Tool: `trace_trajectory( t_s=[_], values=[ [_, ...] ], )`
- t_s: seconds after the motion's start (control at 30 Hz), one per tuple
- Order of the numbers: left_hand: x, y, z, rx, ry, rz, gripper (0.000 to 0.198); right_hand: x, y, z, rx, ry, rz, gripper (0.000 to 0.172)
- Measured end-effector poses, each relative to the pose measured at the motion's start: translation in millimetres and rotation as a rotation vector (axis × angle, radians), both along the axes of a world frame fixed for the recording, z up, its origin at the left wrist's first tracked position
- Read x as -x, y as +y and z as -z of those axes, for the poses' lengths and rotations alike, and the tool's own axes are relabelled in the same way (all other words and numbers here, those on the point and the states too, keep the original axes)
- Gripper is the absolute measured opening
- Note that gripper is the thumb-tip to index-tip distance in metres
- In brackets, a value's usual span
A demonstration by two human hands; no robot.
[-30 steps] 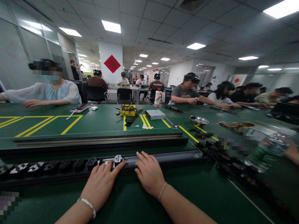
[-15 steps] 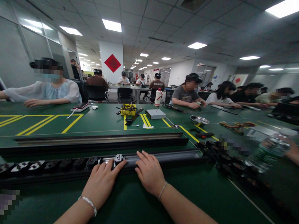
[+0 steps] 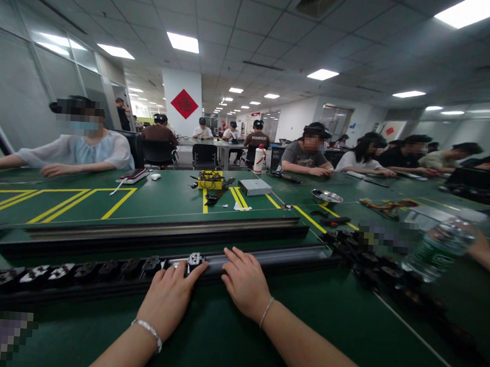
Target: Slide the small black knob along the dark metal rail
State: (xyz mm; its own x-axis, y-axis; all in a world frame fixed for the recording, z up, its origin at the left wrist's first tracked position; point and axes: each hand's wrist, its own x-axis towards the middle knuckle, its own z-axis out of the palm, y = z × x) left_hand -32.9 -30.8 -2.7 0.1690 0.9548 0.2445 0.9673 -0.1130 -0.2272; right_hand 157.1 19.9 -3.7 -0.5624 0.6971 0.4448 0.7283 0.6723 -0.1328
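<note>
A long black channel rail (image 3: 281, 261) lies across the green table in front of me. Several black and white modules with metal prongs (image 3: 83, 272) sit in a row along its left part. My left hand (image 3: 169, 294) has its thumb and fingers about the last module (image 3: 195, 260), at the right end of that row; its fingertips are partly hidden. Over the smooth grey inside of the rail, just right of that module, my right hand (image 3: 244, 284) rests with fingers spread. It holds nothing.
Behind the rail lies a second long black rail (image 3: 166, 229). To the right are a cluster of dark modules (image 3: 390, 269), a plastic water bottle (image 3: 439, 250) beside another person's hand, and a metal bowl (image 3: 327, 197). A grey box (image 3: 255, 187) stands farther back. Several people sit around.
My hands stay almost still on the rail and module. The person at the left has shifted an arm, and a blurred dark shape shows at the left edge. The person across has lowered their hands.
</note>
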Motion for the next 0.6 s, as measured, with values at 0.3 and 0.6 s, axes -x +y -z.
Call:
trace_trajectory(
  t_s=[0.3,0.6],
  values=[
    [-18.2,2.0,-9.3,0.036,0.106,-0.031,0.048,-0.5,-1.2,-1.4,0.002,0.003,-0.001,0.017],
    [-7.7,5.2,-2.2,-0.039,0.042,0.025,0.04,-0.5,0.6,1.4,-0.011,-0.004,-0.007,0.016]
  ],
)
